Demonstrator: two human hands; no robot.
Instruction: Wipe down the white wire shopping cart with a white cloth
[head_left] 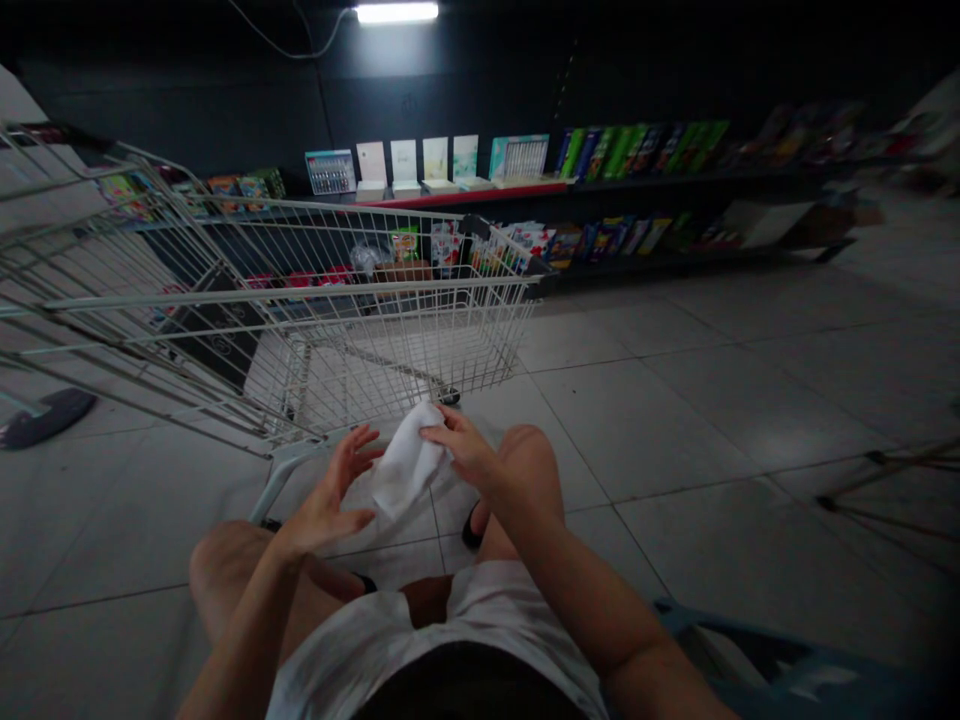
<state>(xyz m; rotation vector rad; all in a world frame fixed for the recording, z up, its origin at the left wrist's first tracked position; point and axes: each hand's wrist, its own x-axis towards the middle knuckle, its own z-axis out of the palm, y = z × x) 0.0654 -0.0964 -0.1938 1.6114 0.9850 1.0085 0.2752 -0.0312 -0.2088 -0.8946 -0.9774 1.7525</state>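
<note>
I sit low with my knees up, facing a tipped wire shopping cart (315, 300). My right hand (466, 450) pinches the top of a white cloth (405, 468), which hangs down between my hands. My left hand (330, 495) is beside the cloth with its fingers spread, the fingertips touching or nearly touching the fabric. Both hands are just in front of the cart's lower frame (289, 462).
A dark shelf unit (600, 190) along the back wall holds boxed goods and cards. Grey floor tiles (712, 400) stretch to the right. A dark flat object (49, 415) lies on the floor at left. A thin metal frame (892, 480) shows at right, a blue seat edge (750, 650) under me.
</note>
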